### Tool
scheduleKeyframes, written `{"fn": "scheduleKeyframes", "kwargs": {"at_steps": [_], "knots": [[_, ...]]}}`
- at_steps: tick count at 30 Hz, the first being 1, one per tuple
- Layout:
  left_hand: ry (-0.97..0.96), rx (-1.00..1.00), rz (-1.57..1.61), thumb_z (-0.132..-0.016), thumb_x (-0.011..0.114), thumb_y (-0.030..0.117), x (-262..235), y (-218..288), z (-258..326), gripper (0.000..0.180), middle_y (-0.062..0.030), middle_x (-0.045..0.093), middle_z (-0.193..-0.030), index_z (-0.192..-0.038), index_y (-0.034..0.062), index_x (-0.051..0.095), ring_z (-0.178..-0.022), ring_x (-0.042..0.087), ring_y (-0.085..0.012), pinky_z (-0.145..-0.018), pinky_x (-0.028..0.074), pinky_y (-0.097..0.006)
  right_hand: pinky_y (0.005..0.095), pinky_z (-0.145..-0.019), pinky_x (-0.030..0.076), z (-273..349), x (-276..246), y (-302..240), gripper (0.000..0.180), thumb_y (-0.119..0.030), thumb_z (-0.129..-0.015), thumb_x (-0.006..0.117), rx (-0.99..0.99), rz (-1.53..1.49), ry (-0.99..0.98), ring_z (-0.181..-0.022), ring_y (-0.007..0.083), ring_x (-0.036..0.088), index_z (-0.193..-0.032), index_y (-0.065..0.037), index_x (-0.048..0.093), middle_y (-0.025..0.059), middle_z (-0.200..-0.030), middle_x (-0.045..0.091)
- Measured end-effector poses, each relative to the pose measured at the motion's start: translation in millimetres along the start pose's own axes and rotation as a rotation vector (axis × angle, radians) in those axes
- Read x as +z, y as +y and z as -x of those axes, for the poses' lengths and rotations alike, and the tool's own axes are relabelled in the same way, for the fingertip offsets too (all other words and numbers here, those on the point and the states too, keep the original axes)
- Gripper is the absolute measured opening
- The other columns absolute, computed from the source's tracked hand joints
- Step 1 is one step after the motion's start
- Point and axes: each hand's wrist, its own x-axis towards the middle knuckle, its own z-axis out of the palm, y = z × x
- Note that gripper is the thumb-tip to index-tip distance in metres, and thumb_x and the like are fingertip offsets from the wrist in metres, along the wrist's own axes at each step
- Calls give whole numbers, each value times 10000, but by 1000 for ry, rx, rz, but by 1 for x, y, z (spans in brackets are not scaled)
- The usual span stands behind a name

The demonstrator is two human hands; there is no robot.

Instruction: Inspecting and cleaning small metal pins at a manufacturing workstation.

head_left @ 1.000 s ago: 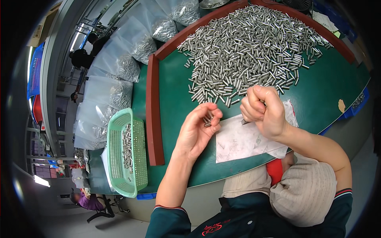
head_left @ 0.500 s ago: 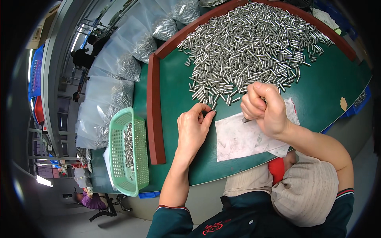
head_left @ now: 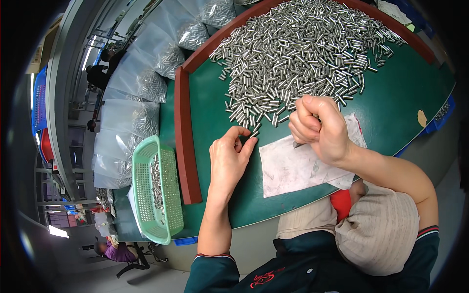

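A large heap of short, shiny metal pins (head_left: 298, 58) covers the far part of the green table (head_left: 395, 112). At the heap's near edge is my left hand (head_left: 228, 158), its thumb and index finger closed about a metal pin (head_left: 255, 133). My right hand (head_left: 320, 128) makes a fist above a stained white cloth (head_left: 283, 168). A small dark grey tip (head_left: 296, 144) shows below that fist; the rest of what it grips is hidden by the fingers.
A red-brown rail (head_left: 185, 146) borders the work area. Left of it stands a green plastic basket (head_left: 171, 195) holding some pins. Several clear bags of pins (head_left: 154, 85) line the table's left side. A blue tray (head_left: 442, 115) sits at the right edge.
Both hands have shifted slightly left in the picture, along with the whole scene. The left fingers stay at the heap's near edge, and the right fist remains closed over the cloth.
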Motion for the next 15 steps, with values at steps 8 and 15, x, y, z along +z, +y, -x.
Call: {"fn": "scheduleKeyframes", "kwargs": {"at_steps": [8, 15], "knots": [[-130, 35, 305, -719, 638, 52, 8, 17, 10, 81, 17, 326, -452, -740, -9, 590, -419, 300, -52, -386, 262, -226, 239, -389, 162, -1, 0, 0, 401, -240, -870, 307, -6, 10, 13, -379, 70, 181, -489, -126, 259, -38, -402, 231], [-167, 186, 209, -695, 646, 42, 21, 29, 19, 71, -54, 405, -463, -713, 6, 588, -399, 377, -140, -401, 325, -272, 235, -385, 156, 2, -2, -4, 397, -240, -865, 307, -15, -14, 26, -381, 68, 174, -488, -127, 261, -40, -401, 235]]}}
